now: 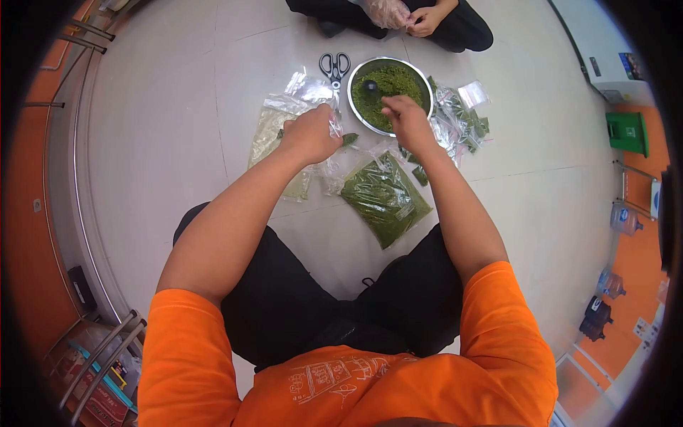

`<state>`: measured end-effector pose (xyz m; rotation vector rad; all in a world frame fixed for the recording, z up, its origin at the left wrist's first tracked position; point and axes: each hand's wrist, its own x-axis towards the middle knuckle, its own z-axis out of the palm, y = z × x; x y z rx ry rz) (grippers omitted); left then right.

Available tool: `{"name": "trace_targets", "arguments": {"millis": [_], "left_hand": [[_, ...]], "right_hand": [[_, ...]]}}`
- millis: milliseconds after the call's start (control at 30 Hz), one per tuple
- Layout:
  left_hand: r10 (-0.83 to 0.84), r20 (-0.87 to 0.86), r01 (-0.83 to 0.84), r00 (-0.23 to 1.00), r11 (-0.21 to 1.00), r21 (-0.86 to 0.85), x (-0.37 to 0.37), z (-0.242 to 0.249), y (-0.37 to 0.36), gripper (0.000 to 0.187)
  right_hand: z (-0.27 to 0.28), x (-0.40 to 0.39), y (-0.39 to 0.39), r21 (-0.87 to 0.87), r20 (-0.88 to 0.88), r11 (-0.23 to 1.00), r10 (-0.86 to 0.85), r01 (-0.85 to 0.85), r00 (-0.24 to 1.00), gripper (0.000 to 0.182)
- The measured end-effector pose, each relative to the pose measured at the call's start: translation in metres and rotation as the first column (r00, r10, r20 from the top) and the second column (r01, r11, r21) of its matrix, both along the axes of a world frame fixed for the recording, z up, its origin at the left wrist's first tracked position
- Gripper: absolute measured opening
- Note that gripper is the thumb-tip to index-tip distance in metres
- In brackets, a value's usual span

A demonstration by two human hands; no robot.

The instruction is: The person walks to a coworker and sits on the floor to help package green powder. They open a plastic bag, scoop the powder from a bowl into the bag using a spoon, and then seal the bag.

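Note:
My left hand (311, 135) is closed on a small clear plastic bag (334, 128), just left of a metal bowl (353, 114). Chopped green leaf (398, 77) fills much of this bowl. Over its right rim, my right hand (410, 124) has its fingers curled by a small black scoop (370, 86) in the green, apparently gripping its handle, which is mostly hidden. Nearer my legs lies a large clear bag of green leaf (386, 199). Scissors (334, 69) with black-and-grey handles lie left of the bowl, blades partly covered by plastic.
Flat clear bags (267, 135) lie on the floor at left. Small filled green packets (462, 124) are piled right of the bowl. Across from me another person's gloved hand (388, 12) and bare hand (425, 21) meet. A metal rack (107, 363) stands at lower left.

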<state>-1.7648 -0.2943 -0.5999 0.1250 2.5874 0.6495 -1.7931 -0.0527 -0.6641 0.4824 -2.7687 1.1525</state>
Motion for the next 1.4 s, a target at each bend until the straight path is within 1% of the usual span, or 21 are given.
{"name": "trace_targets", "arguments": {"millis": [100, 133, 200, 300, 400, 433, 533, 633, 733, 833, 933, 1033, 1133, 1233, 1333, 1400], "left_hand": [[-0.016, 0.004, 0.016, 1.0, 1.0, -0.01, -0.002, 0.001, 0.002, 0.046], [-0.018, 0.0, 0.018, 1.0, 1.0, -0.01, -0.002, 0.001, 0.002, 0.046], [-0.013, 0.0, 0.013, 1.0, 1.0, 0.004, -0.001, 0.002, 0.001, 0.046], [-0.009, -0.002, 0.009, 1.0, 1.0, 0.021, -0.001, 0.001, 0.001, 0.046], [-0.02, -0.017, 0.02, 1.0, 1.0, 0.001, -0.002, -0.001, 0.001, 0.046], [-0.022, -0.017, 0.022, 1.0, 1.0, -0.001, -0.002, -0.002, 0.001, 0.046], [-0.012, -0.004, 0.012, 1.0, 1.0, 0.017, 0.0, 0.002, 0.001, 0.047], [-0.012, 0.009, 0.012, 1.0, 1.0, 0.009, -0.002, 0.001, -0.001, 0.047], [-0.009, 0.002, 0.009, 1.0, 1.0, -0.004, -0.002, 0.0, -0.002, 0.048], [-0.012, 0.014, 0.012, 1.0, 1.0, -0.005, 0.0, 0.001, -0.002, 0.048], [-0.006, 0.011, 0.006, 1.0, 1.0, -0.011, -0.002, 0.0, -0.002, 0.047], [-0.006, 0.006, 0.006, 1.0, 1.0, -0.015, 0.0, -0.002, -0.004, 0.046], [-0.002, 0.002, 0.002, 1.0, 1.0, -0.006, -0.001, -0.001, -0.005, 0.046], [-0.001, 0.006, 0.001, 1.0, 1.0, -0.009, -0.001, -0.002, -0.006, 0.045], [-0.015, 0.0, 0.015, 1.0, 1.0, -0.016, -0.002, -0.003, -0.004, 0.045], [-0.017, 0.0, 0.017, 1.0, 1.0, -0.018, -0.002, -0.005, -0.003, 0.046]], "right_hand": [[-0.005, 0.003, 0.007, 0.115, 0.095, 0.972, 0.192, -0.203, 0.977, 0.019], [-0.005, 0.002, 0.011, 0.116, 0.097, 0.981, 0.142, -0.153, 0.985, 0.018], [0.014, 0.0, 0.009, 0.12, 0.101, 0.991, 0.051, -0.063, 0.994, 0.016], [0.003, -0.002, 0.011, 0.155, 0.018, 0.984, -0.095, 0.091, 0.995, 0.015], [-0.005, 0.005, 0.003, 0.113, 0.074, 0.992, -0.065, 0.056, 0.995, 0.015], [-0.004, 0.006, 0.002, 0.072, 0.121, 0.993, -0.105, 0.097, 0.987, 0.017], [0.001, 0.003, 0.0, 0.077, 0.05, 0.957, -0.285, 0.281, 0.957, 0.018], [-0.016, 0.0, 0.004, 0.078, 0.012, 0.957, -0.283, 0.281, 0.959, 0.021], [-0.001, 0.004, -0.008, 0.099, 0.235, 0.938, -0.346, 0.332, 0.908, 0.029], [0.008, 0.0, -0.011, 0.135, 0.21, 0.89, -0.455, 0.435, 0.865, 0.029], [0.0, -0.003, -0.01, 0.129, 0.216, 0.868, -0.497, 0.48, 0.841, 0.03], [0.003, -0.006, -0.014, 0.035, 0.207, 0.86, -0.504, 0.508, 0.839, 0.025], [0.011, -0.007, -0.011, 0.0, -0.029, 0.915, -0.403, 0.403, 0.915, 0.018], [-0.007, -0.006, -0.005, 0.014, -0.125, 0.971, -0.234, 0.237, 0.964, 0.013], [-0.029, -0.003, 0.001, 0.105, 0.029, 0.99, -0.096, 0.092, 0.995, 0.013], [-0.013, -0.004, -0.002, 0.083, 0.02, 0.973, -0.218, 0.215, 0.976, 0.012]]}}
